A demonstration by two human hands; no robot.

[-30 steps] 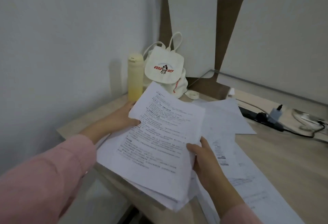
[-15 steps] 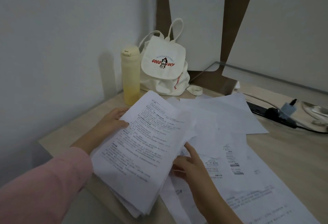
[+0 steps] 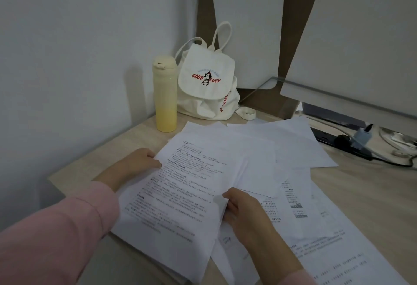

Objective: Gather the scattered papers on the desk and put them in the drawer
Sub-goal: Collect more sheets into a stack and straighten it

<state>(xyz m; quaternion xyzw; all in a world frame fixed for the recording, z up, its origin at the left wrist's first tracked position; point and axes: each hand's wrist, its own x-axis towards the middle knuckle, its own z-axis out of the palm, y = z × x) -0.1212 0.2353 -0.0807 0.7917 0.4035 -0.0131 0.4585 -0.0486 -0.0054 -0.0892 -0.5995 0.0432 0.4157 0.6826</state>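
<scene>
A stack of printed white papers (image 3: 180, 196) lies low over the desk's left front corner. My left hand (image 3: 137, 163) grips its upper left edge, thumb on the top sheet. My right hand (image 3: 243, 210) pinches the stack's right edge near a smaller sheet (image 3: 257, 172) tucked under the top page. More loose papers (image 3: 300, 205) lie spread on the desk to the right, and blank sheets (image 3: 282, 140) lie further back. No drawer is in view.
A yellow bottle (image 3: 164, 95) and a white "GOOD LUCY" backpack (image 3: 207, 86) stand in the back corner against the wall. A black power strip with plugs and cables (image 3: 352, 142) lies at the back right. The wooden desk (image 3: 361, 194) ends at a left edge by the wall.
The stack has come down from a raised tilt to lie low over the desk. My right hand left its edge, reached among the loose sheets, and now grips the stack's right edge again.
</scene>
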